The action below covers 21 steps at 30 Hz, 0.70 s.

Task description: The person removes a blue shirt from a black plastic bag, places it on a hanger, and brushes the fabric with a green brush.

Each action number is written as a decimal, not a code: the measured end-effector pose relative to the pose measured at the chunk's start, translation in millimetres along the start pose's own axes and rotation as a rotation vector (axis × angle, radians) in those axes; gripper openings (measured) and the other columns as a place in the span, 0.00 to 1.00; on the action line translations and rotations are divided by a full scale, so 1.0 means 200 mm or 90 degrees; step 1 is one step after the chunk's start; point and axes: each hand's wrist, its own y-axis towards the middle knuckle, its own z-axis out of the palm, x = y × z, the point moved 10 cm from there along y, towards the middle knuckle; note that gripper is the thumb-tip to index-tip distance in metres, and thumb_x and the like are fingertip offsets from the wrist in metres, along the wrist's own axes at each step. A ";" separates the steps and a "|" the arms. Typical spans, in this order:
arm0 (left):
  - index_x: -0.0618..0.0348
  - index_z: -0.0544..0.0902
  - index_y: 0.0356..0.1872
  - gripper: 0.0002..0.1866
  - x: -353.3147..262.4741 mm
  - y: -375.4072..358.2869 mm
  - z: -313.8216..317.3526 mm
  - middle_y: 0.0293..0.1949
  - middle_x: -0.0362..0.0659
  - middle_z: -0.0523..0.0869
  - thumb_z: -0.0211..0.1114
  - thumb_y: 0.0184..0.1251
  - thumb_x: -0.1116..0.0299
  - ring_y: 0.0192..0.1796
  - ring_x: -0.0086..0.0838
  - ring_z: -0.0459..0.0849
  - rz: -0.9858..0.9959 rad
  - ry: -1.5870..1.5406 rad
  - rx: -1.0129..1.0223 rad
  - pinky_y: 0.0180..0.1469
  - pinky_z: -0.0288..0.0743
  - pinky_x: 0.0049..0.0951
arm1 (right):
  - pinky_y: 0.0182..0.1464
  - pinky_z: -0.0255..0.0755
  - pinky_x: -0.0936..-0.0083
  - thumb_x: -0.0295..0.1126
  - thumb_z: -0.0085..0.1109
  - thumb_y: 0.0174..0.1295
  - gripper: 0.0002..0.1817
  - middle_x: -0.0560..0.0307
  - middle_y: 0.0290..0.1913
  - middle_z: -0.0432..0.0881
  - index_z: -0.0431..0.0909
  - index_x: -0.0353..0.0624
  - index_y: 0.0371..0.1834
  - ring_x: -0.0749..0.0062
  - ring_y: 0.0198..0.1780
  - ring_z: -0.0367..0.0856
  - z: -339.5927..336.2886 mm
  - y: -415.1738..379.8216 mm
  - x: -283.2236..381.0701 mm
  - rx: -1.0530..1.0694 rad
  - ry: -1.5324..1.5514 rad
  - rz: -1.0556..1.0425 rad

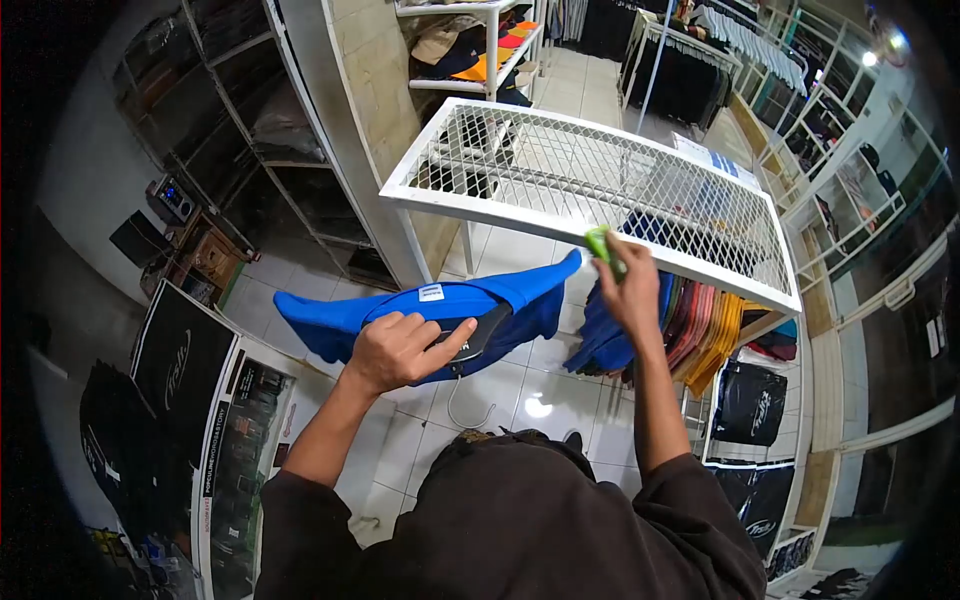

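Note:
A blue shirt with a white neck label hangs on a black hanger, whose metal hook points down toward me. My left hand is closed on the shirt and hanger near the collar, its thumb stretched over the hanger. Between the fingers and thumb of my right hand is a small bright green object, held at the near edge of the white mesh-topped rack. What the green object is cannot be made out.
Colored shirts hang under the rack at the right. A cabinet with black packages stands at the lower left. Folded clothes lie on white shelves ahead. Black packaged items are on the right shelving.

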 end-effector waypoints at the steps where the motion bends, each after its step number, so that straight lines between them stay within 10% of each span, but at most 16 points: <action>1: 0.43 0.89 0.56 0.24 0.00 -0.01 0.00 0.20 0.31 0.66 0.67 0.55 0.70 0.22 0.19 0.70 -0.001 0.003 0.002 0.24 0.62 0.23 | 0.52 0.79 0.60 0.33 0.72 0.63 0.25 0.37 0.50 0.83 0.83 0.45 0.64 0.46 0.50 0.85 -0.05 0.00 -0.02 -0.034 0.015 0.009; 8: 0.42 0.89 0.57 0.24 0.03 0.03 0.02 0.20 0.30 0.67 0.68 0.55 0.70 0.21 0.19 0.69 0.008 0.009 -0.031 0.23 0.62 0.23 | 0.56 0.79 0.60 0.36 0.74 0.63 0.28 0.39 0.56 0.81 0.82 0.50 0.67 0.46 0.52 0.84 -0.05 -0.10 0.61 0.147 0.176 -0.216; 14: 0.41 0.89 0.57 0.24 0.02 -0.01 0.00 0.21 0.30 0.67 0.68 0.56 0.70 0.22 0.19 0.70 0.003 0.028 -0.015 0.24 0.62 0.23 | 0.54 0.78 0.60 0.34 0.71 0.63 0.23 0.39 0.52 0.84 0.84 0.43 0.62 0.45 0.52 0.84 -0.12 0.05 -0.01 -0.044 -0.012 0.015; 21: 0.41 0.88 0.59 0.25 0.00 0.03 0.02 0.21 0.30 0.67 0.67 0.56 0.69 0.22 0.19 0.70 0.029 0.018 -0.016 0.24 0.62 0.22 | 0.62 0.75 0.64 0.30 0.74 0.62 0.27 0.42 0.56 0.83 0.82 0.45 0.66 0.49 0.59 0.83 -0.07 -0.09 0.57 0.186 0.177 -0.156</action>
